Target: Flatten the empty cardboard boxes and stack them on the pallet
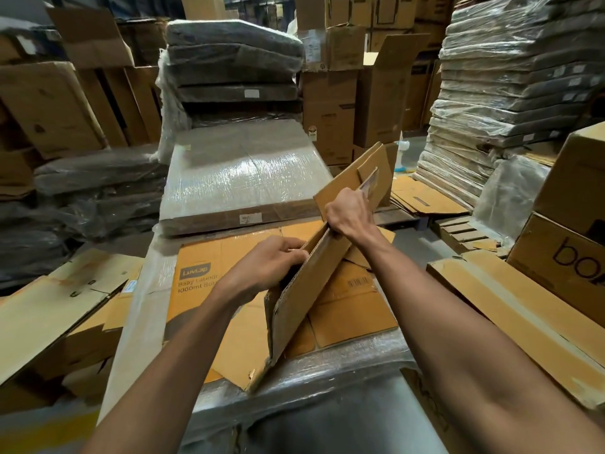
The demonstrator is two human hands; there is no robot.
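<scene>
1. The fingers [293,253] of my left hand [266,265] are curled over the top edge of the cardboard box [304,293], gripping it near its lower end.
2. My right hand [348,213] is closed in a fist round the same edge farther up, with the knuckles turned toward me.
3. The box is folded almost flat and stands on edge between my hands, slanting from low near me to high at the right. Its far flaps [373,168] stick up past my right hand.
4. Its near bottom corner rests on the flattened boxes [353,316] lying in front of me. One of them is printed "LuvLap".
5. Those flat boxes lie on a film-wrapped surface [327,368].
6. Just beyond them sits a flat wrapped bundle [242,178], and a dark wrapped stack [232,67] rises behind it.
7. On my right lies a long flattened carton [510,309], beside a brown box [563,253] whose print begins "bo".
8. Farther right I see the slats of a wooden pallet [458,229], and past it a tall wrapped pile [510,77].
9. On my left lies loose flattened cardboard [49,306].
</scene>
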